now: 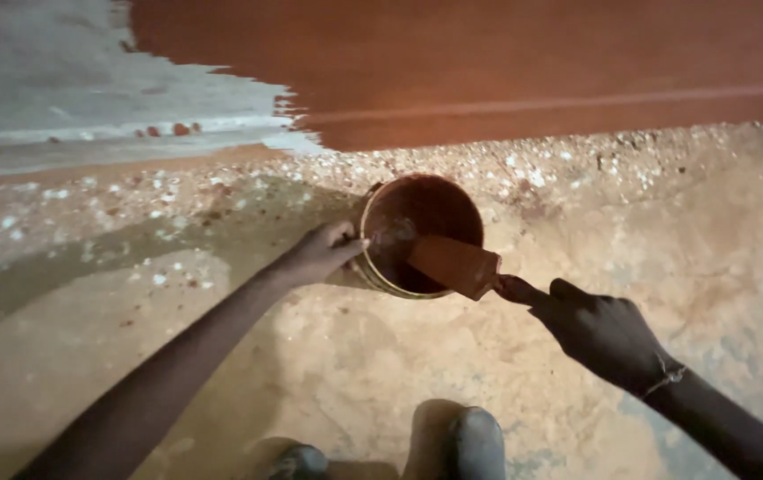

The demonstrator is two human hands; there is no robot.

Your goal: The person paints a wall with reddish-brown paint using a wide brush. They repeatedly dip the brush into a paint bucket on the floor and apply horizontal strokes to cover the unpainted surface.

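dripping red-brown paintbrush (453,264) over round paint-smeared bucket (417,233), right hand (604,333) gripping

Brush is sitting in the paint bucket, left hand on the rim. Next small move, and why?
Probably lift the brush slightly and wipe it on the bucket rim: its bristles lie inside the bucket coated red-brown, the right hand grips the handle, the left hand steadies the rim, and the wall keeps a grey unpainted patch.

Paint-coated brush (453,264) dips into upright reddish-brown paint bucket (390,227).
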